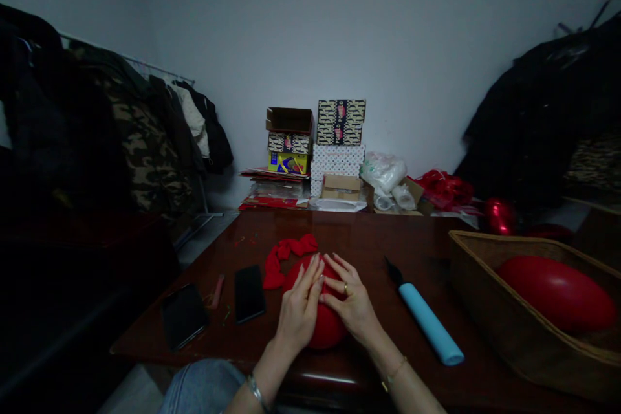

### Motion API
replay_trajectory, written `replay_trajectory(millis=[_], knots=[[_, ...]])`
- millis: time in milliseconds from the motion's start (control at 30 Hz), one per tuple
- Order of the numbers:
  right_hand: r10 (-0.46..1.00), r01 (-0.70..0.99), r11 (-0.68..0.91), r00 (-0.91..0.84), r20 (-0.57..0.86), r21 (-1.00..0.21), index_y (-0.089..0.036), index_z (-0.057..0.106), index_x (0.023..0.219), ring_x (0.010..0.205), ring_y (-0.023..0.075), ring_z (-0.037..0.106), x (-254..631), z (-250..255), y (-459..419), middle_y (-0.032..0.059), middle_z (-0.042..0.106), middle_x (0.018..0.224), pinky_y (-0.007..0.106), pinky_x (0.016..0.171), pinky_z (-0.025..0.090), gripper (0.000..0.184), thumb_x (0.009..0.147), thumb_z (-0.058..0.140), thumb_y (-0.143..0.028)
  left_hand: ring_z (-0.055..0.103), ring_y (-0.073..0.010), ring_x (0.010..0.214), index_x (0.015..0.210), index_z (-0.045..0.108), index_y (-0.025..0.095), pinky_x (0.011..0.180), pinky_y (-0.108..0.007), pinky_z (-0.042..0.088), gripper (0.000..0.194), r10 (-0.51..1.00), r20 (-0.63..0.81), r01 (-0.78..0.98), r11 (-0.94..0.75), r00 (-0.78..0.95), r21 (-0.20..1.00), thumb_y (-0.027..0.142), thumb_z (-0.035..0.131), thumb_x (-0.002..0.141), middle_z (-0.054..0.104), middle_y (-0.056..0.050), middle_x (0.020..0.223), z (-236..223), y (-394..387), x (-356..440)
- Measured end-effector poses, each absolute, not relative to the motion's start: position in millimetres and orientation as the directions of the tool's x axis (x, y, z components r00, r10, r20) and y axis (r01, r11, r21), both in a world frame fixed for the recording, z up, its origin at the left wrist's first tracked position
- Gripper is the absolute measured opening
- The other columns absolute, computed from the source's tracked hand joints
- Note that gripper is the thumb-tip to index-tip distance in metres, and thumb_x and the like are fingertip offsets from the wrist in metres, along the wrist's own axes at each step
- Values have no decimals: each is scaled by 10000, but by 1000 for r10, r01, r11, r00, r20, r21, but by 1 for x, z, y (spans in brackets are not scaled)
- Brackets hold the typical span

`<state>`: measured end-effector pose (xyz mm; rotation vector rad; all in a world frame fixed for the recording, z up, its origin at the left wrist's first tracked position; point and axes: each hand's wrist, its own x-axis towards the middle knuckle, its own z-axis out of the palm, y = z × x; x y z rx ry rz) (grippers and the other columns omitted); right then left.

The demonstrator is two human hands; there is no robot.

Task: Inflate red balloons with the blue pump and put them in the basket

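Note:
A rounded red balloon (330, 326) sits at the near edge of the table, largely covered by my hands. My left hand (301, 307) presses on its left and upper side, fingers long and close together. From the right, my right hand (352, 301) grips it too, fingers somewhat spread, a ring on one. Their fingertips meet near the balloon's top; whether a small part is pinched there cannot be made out. Behind it curves a soft, lobed red strip (286, 249). Right of my hands lies a light-blue balloon pump (429, 322) with a black nozzle.
Two dark phones (249, 294) and a small reddish stick (218, 291) lie at left on the brown table (369, 233). A wicker basket (504, 330) holding a large red balloon (557, 291) stands at right. Stacked boxes (338, 162) line the wall.

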<state>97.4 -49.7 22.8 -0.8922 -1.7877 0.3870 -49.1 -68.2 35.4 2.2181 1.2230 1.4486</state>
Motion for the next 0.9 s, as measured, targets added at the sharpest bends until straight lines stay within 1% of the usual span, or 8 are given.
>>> replay_trajectory(millis=[100,200,400,467,600,667,767,900], knots=[[708,445,676,-171,685,-587,-394,654,982,1267,227,336,91,27,-51,-21,505,1299,500,1009,305,241,769,624,-286,298,-180,1300,1359,363,285,1087,-393,262,454,757,636,492,-614,148,616,231,396,909,365,-5,1408,33,-73,-43],[698,498,662,-138,702,-560,-383,681,908,1244,247,360,85,29,-53,-15,552,1245,539,999,278,178,775,611,-288,244,-184,1322,1358,369,268,1090,-406,253,448,775,623,468,-593,108,656,240,392,911,339,-17,1424,29,-76,-39],[705,539,640,-129,697,-547,-362,693,854,1246,245,352,85,29,-56,-10,583,1201,526,979,310,150,776,605,-269,327,-195,1291,1323,430,254,1077,-425,281,427,761,646,390,-614,60,686,239,429,896,424,-53,1377,36,-76,-52],[708,541,640,-139,692,-546,-358,696,826,1252,244,343,87,30,-57,-11,585,1197,518,981,316,135,755,631,-264,370,-200,1269,1242,518,254,1080,-462,256,360,751,658,404,-620,57,672,241,442,891,497,-57,1319,44,-73,-61],[702,541,651,-163,694,-532,-337,696,762,1254,246,342,88,33,-59,-5,589,1192,504,984,325,75,721,673,-279,461,-226,1206,1078,624,275,1074,-583,121,249,722,646,530,-659,248,534,251,496,866,623,-46,1167,57,-70,-77],[693,543,658,-165,702,-522,-310,689,730,1254,246,345,88,34,-60,10,591,1188,499,979,335,47,737,656,-277,472,-240,1195,1092,612,291,1055,-619,106,259,714,616,573,-672,333,469,278,534,845,628,-46,1157,60,-71,-81],[680,549,665,-166,714,-506,-285,673,694,1256,242,344,87,33,-61,22,591,1188,491,973,345,87,766,622,-280,515,-250,1152,1050,622,288,1047,-632,98,236,659,653,622,-700,373,351,293,576,819,660,-42,1099,60,-74,-80],[668,564,667,-166,725,-486,-296,684,746,1254,247,348,87,31,-60,22,591,1189,495,973,343,60,763,628,-289,559,-241,1098,911,642,227,1067,-605,52,144,535,764,682,-710,361,175,187,518,848,697,-41,1001,64,-81,-75]])
